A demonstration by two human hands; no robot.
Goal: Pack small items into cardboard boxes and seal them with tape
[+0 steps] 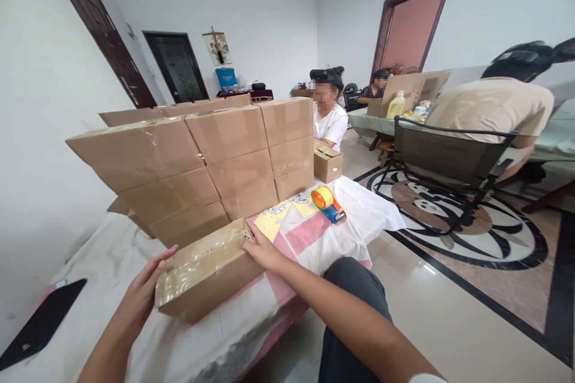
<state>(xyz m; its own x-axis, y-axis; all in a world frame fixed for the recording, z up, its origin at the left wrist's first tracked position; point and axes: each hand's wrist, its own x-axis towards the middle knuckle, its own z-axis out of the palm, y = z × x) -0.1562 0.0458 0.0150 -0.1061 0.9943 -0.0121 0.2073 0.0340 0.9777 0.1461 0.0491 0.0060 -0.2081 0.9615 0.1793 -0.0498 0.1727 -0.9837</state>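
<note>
A long cardboard box (209, 272) with clear tape across its top lies before me on the cloth-covered table. My left hand (150, 275) grips its near left end, fingers along the far side. At the opposite end, my right hand (261, 246) is closed over the corner, thumb on the taped top. Just behind the box stands a stack of cardboard boxes (233, 137), several columns wide. A tape dispenser (330, 204) with a yellow-orange roll and blue body rests on the cloth to the right.
A smaller cardboard box (327, 164) sits at the table's right end, near a person in white (330, 122). A black flat object (42, 326) lies at the left. To the right, another person bends over beside a folding chair (449, 152).
</note>
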